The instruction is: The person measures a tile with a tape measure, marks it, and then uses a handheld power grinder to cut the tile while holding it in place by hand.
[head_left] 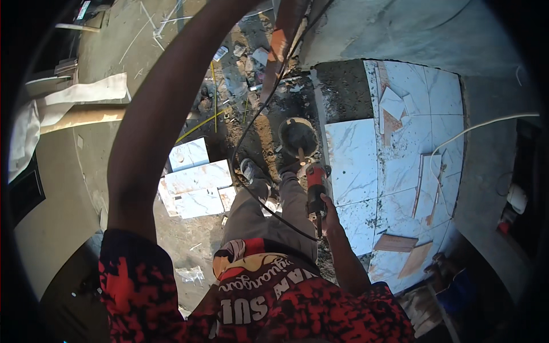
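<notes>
White marbled floor tiles (350,157) laid to the right, biggest thing here. Smaller group of loose white marbled tiles (200,174) on the left. Then a round mortar bucket (294,120) by the feet. Red-and-black angle grinder (316,178), by its look, sits just beside the laid tiles, head pointing away from the body. Right hand (326,216) wraps its black rear end; left hand out of frame, can't tell its state. Thin black cord (242,136) crosses the trousers. I'd reroute that, brace two-handed, keep the head off legs and laid tiles.
</notes>
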A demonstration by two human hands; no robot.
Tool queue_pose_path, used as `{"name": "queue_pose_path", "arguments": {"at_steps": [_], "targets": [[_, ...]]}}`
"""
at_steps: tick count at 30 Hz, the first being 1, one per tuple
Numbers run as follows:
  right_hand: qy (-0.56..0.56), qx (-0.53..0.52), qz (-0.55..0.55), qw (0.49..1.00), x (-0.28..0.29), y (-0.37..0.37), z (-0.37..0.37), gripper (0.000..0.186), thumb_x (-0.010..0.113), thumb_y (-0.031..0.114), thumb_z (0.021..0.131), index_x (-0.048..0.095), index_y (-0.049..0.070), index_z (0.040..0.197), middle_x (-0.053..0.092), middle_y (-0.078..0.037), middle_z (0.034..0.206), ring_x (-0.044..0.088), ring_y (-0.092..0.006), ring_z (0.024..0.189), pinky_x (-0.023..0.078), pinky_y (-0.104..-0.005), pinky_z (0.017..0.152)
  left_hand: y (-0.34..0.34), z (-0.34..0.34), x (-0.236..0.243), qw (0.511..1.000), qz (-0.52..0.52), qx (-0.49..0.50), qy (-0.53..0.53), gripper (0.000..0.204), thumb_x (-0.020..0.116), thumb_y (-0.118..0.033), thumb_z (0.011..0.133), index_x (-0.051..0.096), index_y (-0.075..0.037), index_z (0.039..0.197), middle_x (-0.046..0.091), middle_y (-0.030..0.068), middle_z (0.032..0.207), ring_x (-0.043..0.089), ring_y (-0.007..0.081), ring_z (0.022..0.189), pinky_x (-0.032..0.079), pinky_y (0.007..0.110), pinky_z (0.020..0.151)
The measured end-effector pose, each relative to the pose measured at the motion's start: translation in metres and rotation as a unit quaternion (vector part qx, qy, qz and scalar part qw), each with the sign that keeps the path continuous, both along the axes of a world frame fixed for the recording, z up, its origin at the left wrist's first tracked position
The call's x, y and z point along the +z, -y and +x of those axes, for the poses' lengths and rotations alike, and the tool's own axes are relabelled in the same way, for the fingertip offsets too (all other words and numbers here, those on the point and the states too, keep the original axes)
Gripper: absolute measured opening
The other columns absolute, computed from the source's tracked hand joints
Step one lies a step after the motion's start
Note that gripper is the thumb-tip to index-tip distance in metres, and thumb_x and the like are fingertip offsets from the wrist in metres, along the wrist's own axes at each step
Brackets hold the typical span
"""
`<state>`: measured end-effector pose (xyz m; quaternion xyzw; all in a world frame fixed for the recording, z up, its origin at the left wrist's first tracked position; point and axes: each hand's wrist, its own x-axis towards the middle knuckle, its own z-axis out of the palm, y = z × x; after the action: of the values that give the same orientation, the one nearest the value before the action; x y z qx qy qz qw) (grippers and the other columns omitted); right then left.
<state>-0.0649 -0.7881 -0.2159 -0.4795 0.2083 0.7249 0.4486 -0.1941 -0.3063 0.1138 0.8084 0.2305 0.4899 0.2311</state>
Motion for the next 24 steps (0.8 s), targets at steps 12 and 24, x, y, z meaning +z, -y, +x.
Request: {"name": "queue_pose_path", "arguments": {"at_steps": [12, 24], "targets": [[-0.077, 0.327, 0.047, 0.941, 0.027, -0.033, -0.185, 0.049, 0.055, 0.042, 0.091, 0.055, -0.002, 0.114, 0.068, -0.012, 0.089, 0.067, -0.0209, 0.068, 0.057, -0.0334, 0.061, 0.572, -0.404, -0.309, 0.448, -0.784, 0.353, 0.245, 0.036, 0.058, -0.036, 0.091, 0.061, -0.007, 0.11, 0.068, 0.0053, 0.103, 0.062, 0.0147, 0.086, 0.046, 0.029, 0.075], [-0.07, 0.711, 0.068, 0.696, 0.094, -0.09, -0.313, 0.046, 0.053, 0.036, 0.094, 0.052, 0.0, 0.122, 0.065, -0.014, 0.102, 0.067, -0.0234, 0.086, 0.056, -0.0389, 0.078, 0.515, -0.308, -0.256, 0.336, -0.54, 0.186, 0.749, 0.047, 0.069, -0.051, 0.083, 0.06, -0.009, 0.103, 0.066, 0.0041, 0.088, 0.064, 0.0161, 0.074, 0.054, 0.032, 0.066]]}}
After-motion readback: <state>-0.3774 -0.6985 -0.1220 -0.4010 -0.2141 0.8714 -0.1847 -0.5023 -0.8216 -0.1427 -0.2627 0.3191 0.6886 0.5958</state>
